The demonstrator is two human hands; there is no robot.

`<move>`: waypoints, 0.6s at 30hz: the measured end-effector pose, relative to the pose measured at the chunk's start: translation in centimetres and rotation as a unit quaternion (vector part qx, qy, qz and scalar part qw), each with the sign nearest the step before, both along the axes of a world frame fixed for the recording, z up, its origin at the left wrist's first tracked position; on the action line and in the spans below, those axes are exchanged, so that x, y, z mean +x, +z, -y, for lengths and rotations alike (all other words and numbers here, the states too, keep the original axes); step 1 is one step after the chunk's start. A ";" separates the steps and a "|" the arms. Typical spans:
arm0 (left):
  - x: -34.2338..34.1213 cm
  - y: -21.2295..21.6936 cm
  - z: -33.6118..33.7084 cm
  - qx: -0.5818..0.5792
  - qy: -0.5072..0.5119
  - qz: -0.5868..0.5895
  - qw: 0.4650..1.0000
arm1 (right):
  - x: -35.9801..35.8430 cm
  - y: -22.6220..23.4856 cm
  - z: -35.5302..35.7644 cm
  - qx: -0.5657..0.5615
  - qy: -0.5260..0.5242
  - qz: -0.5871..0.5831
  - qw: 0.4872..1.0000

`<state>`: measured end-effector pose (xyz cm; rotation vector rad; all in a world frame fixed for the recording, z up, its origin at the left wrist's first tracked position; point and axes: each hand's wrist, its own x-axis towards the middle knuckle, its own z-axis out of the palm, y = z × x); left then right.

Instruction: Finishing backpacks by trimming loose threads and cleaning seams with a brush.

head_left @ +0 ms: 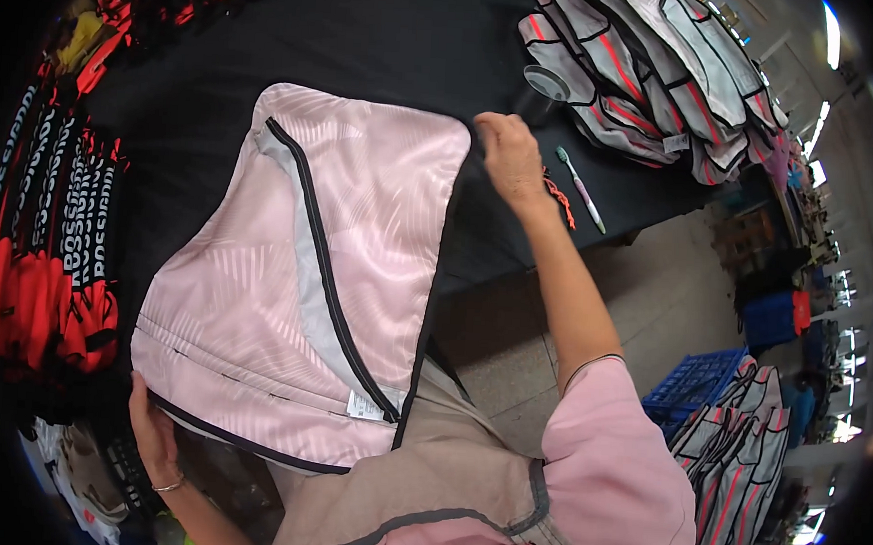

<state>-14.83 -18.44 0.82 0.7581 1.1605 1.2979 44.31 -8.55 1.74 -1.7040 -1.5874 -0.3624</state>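
A pink, shiny fabric panel with black bound edges lies spread before me, partly on the black-covered table. A long black zipper runs across it in a curve, with grey lining beside it and a white label near its lower end. My left hand is at the panel's lower left corner, thumb along the edge and the other fingers mostly hidden underneath. Beside the upper right corner, my right hand is closed with fingers curled; what it pinches is too small to make out.
Right of my right hand lie a toothbrush and some orange-red cord. A clear cup stands near piled grey pieces with black edging. Red and black straps line the left. A blue crate sits at lower right.
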 end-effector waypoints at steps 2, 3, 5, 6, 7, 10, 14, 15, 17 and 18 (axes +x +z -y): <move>-1.5 -0.4 -1.3 -0.034 -0.061 -0.241 0.968 | 5.1 -1.2 0.1 -0.015 -0.054 0.142 0.988; -1.4 0.1 -1.7 -0.034 -0.062 -0.241 0.968 | 5.8 -1.3 0.5 -0.032 -0.093 0.097 0.990; -1.1 1.5 -2.3 0.012 -0.061 -0.396 0.916 | 6.5 -3.1 0.3 -0.054 -0.114 0.048 0.991; -1.3 1.4 -2.5 0.001 -0.048 -0.401 0.915 | 6.5 -5.2 0.4 -0.072 -0.129 0.104 0.984; -1.8 1.1 -2.3 0.004 -0.035 -0.377 0.925 | 6.5 -7.1 0.6 -0.082 -0.139 0.160 0.974; 0.7 1.3 -2.6 -0.054 -0.031 -0.205 0.977 | 7.1 -10.0 2.2 -0.137 -0.126 0.185 0.965; 3.7 0.9 -3.5 -0.103 -0.063 -0.185 0.975 | 5.0 -7.5 5.3 -0.236 -0.219 0.132 0.937; 5.3 1.5 -3.7 -0.062 -0.046 -0.193 0.978 | 6.9 -8.2 6.0 -0.229 -0.213 0.124 0.942; 5.1 0.3 -4.6 -0.127 -0.061 -0.154 0.978 | 10.6 -10.0 7.4 -0.159 -0.165 0.007 0.973; 5.9 1.1 -4.4 -0.116 -0.084 -0.119 0.983 | 11.2 -10.4 7.6 -0.143 -0.160 -0.057 0.975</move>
